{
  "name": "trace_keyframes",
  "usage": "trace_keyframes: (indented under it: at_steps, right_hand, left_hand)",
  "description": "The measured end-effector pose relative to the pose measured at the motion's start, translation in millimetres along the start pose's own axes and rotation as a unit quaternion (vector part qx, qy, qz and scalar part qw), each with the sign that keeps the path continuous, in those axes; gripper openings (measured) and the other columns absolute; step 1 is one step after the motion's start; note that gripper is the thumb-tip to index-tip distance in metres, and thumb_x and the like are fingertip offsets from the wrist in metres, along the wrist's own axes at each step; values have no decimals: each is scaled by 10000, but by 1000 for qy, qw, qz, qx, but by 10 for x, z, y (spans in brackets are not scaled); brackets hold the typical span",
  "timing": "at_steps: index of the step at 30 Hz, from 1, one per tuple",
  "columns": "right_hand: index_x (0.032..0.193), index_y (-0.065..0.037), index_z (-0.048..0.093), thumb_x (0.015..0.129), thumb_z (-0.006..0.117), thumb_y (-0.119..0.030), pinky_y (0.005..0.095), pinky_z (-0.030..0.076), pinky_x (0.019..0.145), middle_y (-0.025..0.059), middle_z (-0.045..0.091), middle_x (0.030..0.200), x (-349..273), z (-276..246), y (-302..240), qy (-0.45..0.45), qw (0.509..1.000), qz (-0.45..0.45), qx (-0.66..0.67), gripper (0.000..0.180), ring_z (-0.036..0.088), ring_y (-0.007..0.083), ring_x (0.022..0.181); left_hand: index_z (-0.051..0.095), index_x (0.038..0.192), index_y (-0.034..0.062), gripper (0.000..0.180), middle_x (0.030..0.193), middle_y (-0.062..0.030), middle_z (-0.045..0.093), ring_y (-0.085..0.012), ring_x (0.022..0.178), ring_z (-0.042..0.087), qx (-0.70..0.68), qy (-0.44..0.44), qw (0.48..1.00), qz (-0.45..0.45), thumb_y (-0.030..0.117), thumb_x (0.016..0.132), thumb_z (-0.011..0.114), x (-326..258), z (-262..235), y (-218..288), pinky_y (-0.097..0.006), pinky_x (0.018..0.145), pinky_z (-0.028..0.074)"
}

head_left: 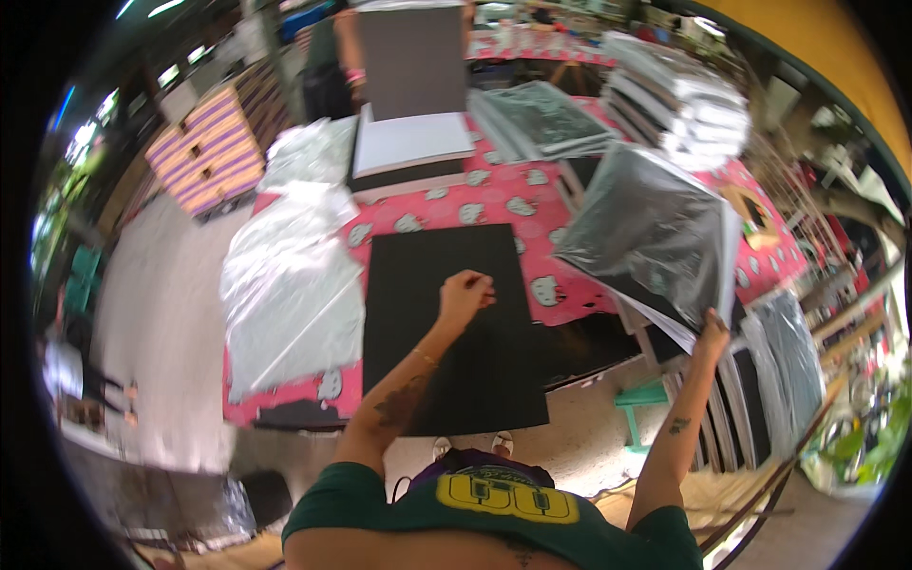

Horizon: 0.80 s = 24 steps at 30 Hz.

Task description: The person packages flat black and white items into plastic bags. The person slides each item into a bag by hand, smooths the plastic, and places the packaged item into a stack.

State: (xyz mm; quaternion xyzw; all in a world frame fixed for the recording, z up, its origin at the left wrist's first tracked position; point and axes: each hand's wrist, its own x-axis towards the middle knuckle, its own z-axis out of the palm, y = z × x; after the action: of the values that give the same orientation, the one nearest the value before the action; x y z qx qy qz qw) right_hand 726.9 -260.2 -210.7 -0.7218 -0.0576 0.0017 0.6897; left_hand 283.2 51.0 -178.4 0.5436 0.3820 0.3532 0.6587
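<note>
Left hand (465, 293): fingers curled, resting on a large flat black rectangular board (446, 328), apparently steadying it on the bench with pink patterned cloth (475, 204). Right hand (710, 334): gripping the lower corner of a black panel wrapped in shiny clear plastic (651, 228), raised and tilted off the bench's right edge. Left of the board: loose clear plastic sleeves (290, 285). Far side: white-topped flat board stack (413, 147); far right, stacked wrapped panels (674, 95). No labels legible.

Board (446, 332) on table (570, 294); bags (285, 294) left
</note>
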Motion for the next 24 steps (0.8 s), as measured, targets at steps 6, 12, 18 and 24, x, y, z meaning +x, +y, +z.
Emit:
trace_keyframes:
  at_steps: [6, 12, 18, 24]
  right_hand:
    - [1187, 20, 577, 918, 484, -474, 455, 402, 936, 268, 558, 1162, -443, 111, -418, 109, 967, -134, -186, 570, 531, 372, 1066]
    - [1193, 30, 558, 945, 519, -335, 417, 375, 974, 201, 559, 1184, -1940, 939, -629, -16, 947, -300, -114, 443, 504, 316, 1111]
    - [1085, -26, 609, 896, 592, -224, 313, 465, 832, 113, 617, 1015, -4796, 2360, -863, -591, 803, -68, -33, 274, 589, 181, 933]
    - [1247, -54, 516, 793, 654, -280, 449, 368, 1000, 205, 467, 1317, -6498, 3200, -469, -655, 578, -478, -83, 526, 446, 381, 1208]
  left_hand:
    - [637, 924, 28, 263, 833, -172, 645, -314, 801, 637, 476, 343, 803, 104, 217, 751, 699, -848, -3196, -321, -397, 732, 503]
    - [612, 924, 42, 191, 853, -187, 617, -365, 843, 599, 490, 330, 804, 63, 208, 830, 609, -1156, -3824, -361, -440, 733, 473]
    - [623, 943, 48, 211, 915, -180, 659, -378, 880, 612, 502, 114, 857, 3, 226, 849, 560, -1311, -3981, -285, -432, 787, 479]
    - [604, 1122, 124, 368, 1076, -220, 600, -409, 1027, 553, 562, 125, 815, -66, 364, 892, 448, -1071, -4068, -48, -499, 897, 431]
